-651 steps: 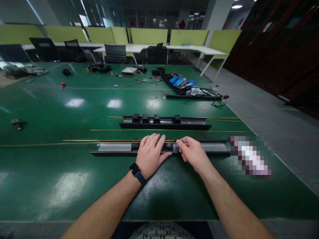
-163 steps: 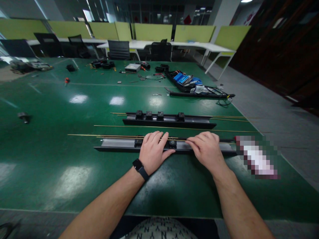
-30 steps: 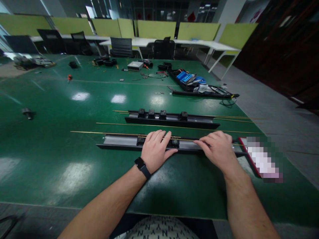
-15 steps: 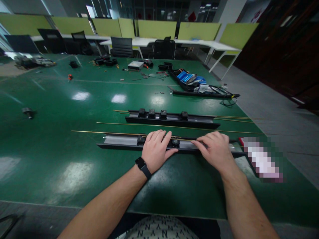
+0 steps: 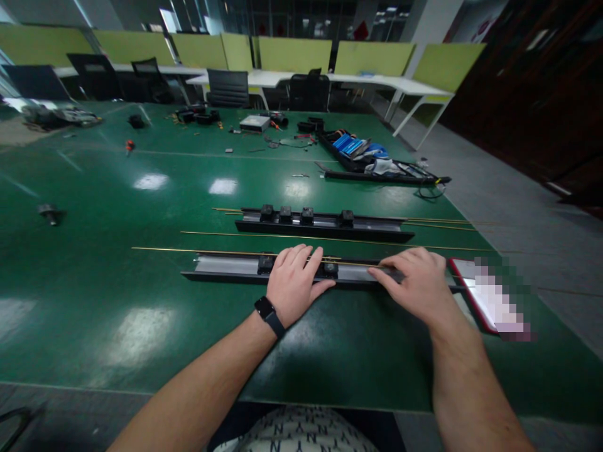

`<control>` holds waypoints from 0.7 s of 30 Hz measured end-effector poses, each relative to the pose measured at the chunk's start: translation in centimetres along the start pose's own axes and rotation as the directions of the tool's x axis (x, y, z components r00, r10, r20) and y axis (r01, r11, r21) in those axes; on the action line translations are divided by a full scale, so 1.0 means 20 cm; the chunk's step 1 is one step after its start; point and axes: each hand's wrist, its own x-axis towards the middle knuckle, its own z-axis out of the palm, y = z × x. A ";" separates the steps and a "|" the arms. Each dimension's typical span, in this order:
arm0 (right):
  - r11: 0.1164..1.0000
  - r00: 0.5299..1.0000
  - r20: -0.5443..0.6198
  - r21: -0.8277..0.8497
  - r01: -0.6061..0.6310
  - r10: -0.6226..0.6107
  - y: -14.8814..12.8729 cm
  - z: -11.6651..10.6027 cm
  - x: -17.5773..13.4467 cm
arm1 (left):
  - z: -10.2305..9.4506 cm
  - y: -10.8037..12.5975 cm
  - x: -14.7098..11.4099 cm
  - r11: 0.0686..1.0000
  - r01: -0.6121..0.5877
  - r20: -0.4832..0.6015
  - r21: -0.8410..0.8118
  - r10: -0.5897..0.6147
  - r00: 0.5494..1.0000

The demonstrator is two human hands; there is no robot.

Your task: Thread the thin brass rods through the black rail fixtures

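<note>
Across the near black channel (image 5: pixel 226 264), my left hand (image 5: pixel 293 281) lies with its fingers stretched over the far side and its thumb at the near edge. One black block (image 5: pixel 265 263) sits in the channel just left of that hand, and another block (image 5: pixel 331 269) shows to its right. My right hand (image 5: pixel 417 282) is closed over the channel's right part, thumb and fingers pinching a thin brass rod (image 5: pixel 355 263). That rod runs left past the right block toward my left hand. Another long rod (image 5: pixel 160 249) sticks out beyond the channel's left end.
Behind lies a second channel (image 5: pixel 325 230) with several black blocks and rods. A loose brass rod (image 5: pixel 211 233) lies between the channels. To the right is a red-edged, partly blurred flat item (image 5: pixel 475 295). Farther back are a long black tray (image 5: pixel 334 147) of blue packs and a metal box (image 5: pixel 255 123).
My right hand has slid a little to the right along the channel, still pinching the rod. My left hand stays in place over the channel.
</note>
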 end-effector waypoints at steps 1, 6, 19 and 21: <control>1.000 1.000 0.000 0.009 0.001 -0.001 -0.02 0.00 0.01 | 0.00 0.00 0.00 1.000 0.001 -0.002 0.000 -0.001 1.000; 0.999 0.999 0.010 0.032 0.034 -0.034 -0.13 0.02 0.04 | 0.00 0.00 0.00 1.000 0.000 -0.001 -0.010 0.000 1.000; 0.996 0.996 0.054 -0.035 0.080 -0.078 0.02 0.00 0.03 | 0.00 -0.01 0.00 1.000 -0.008 0.001 -0.001 0.008 1.000; 0.997 0.997 0.050 -0.033 0.065 -0.064 0.04 -0.01 0.02 | 0.00 -0.01 0.00 1.000 -0.009 0.000 -0.001 0.009 1.000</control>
